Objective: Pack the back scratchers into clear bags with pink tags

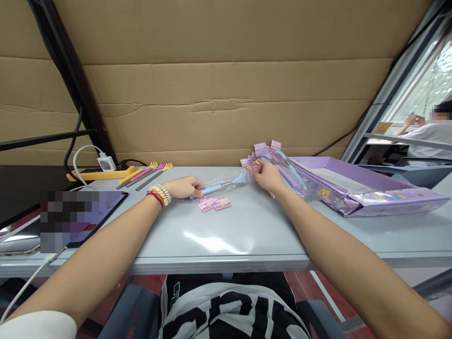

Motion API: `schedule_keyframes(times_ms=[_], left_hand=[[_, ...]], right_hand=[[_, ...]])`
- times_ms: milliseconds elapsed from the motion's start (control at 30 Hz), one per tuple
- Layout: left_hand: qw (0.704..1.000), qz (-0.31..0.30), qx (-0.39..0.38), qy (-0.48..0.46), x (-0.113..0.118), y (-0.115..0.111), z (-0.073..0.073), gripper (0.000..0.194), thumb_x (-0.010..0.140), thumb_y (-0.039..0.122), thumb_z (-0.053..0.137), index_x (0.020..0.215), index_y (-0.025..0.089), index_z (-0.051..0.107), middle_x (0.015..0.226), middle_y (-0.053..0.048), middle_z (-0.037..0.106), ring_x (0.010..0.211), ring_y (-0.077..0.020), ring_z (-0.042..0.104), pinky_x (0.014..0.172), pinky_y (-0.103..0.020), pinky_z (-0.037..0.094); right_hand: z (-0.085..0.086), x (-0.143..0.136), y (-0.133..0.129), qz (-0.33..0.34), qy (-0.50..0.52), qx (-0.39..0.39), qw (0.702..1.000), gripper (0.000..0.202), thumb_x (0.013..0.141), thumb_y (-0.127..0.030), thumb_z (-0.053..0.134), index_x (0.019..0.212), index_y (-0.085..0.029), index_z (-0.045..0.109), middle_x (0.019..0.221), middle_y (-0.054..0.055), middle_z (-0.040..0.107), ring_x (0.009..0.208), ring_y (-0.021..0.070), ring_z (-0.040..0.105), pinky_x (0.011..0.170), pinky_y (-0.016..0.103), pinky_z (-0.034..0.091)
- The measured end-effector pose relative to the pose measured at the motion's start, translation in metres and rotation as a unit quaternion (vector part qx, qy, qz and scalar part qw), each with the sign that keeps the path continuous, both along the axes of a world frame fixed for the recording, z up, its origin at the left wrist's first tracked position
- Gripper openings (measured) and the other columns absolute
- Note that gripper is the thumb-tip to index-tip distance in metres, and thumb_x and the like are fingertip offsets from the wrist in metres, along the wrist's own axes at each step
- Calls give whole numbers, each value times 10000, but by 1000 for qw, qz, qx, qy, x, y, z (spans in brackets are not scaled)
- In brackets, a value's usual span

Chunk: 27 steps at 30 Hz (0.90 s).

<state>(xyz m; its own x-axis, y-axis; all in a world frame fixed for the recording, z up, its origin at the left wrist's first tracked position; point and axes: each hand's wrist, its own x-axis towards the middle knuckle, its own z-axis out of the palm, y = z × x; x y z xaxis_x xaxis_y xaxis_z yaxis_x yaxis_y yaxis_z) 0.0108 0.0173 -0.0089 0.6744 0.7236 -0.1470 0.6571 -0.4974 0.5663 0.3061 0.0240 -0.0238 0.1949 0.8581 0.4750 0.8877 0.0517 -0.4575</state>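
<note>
My left hand [186,187] is closed on the near end of a clear plastic bag holding a blue fork-tipped stick [215,188], which lies on the grey table. Just below the bag lie two small pink cards [213,204]. To the right, my right hand [266,175] rests at a pile of bagged purple and blue sticks [291,176] with pink card tops; its fingers are pinched at the pile's left edge, and what lies between them is too small to name. Loose yellow, pink and grey fork-tipped sticks [150,175] lie at the back left.
An open purple box [353,188] stands on the right of the table. A tablet [95,216], a white charger [106,162] with cable and a yellow bar [109,174] are at the left. Cardboard [219,94] walls the back. A person [431,134] sits beyond at the far right.
</note>
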Motion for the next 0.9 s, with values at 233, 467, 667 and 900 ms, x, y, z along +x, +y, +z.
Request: schedule_keyframes(times_ms=[233, 467, 667, 900], left_hand=[[999, 25, -28, -11, 0, 2, 1, 182, 692, 358, 566, 664, 178, 555, 596, 24, 424, 529, -109, 372, 509, -251, 291], [999, 22, -43, -23, 1, 1, 1, 194, 683, 365, 580, 657, 176, 544, 602, 29, 423, 539, -106, 373, 525, -246, 308], [998, 28, -51, -24, 1, 1, 2, 191, 688, 358, 581, 659, 176, 529, 601, 29, 417, 533, -104, 361, 515, -246, 297], [999, 26, -37, -17, 0, 1, 2, 204, 690, 365, 578, 641, 175, 525, 592, 24, 410, 531, -106, 360, 517, -248, 301]], right_hand=[[15, 7, -10, -20, 86, 21, 996, 273, 606, -77, 547, 856, -180, 588, 750, 48, 648, 673, 177, 558, 586, 243, 379], [16, 8, -9, -1, 94, 4, 996, 508, 632, -60, 514, 1114, -149, 647, 931, 89, 702, 818, 209, 621, 682, 251, 423], [16, 4, -12, -4, 58, 13, 998, 349, 704, -120, 511, 995, -170, 697, 904, 101, 709, 843, 233, 620, 666, 263, 406], [18, 6, -13, -28, 97, 16, 995, 260, 682, -96, 529, 854, -179, 706, 824, 71, 712, 801, 218, 627, 675, 259, 411]])
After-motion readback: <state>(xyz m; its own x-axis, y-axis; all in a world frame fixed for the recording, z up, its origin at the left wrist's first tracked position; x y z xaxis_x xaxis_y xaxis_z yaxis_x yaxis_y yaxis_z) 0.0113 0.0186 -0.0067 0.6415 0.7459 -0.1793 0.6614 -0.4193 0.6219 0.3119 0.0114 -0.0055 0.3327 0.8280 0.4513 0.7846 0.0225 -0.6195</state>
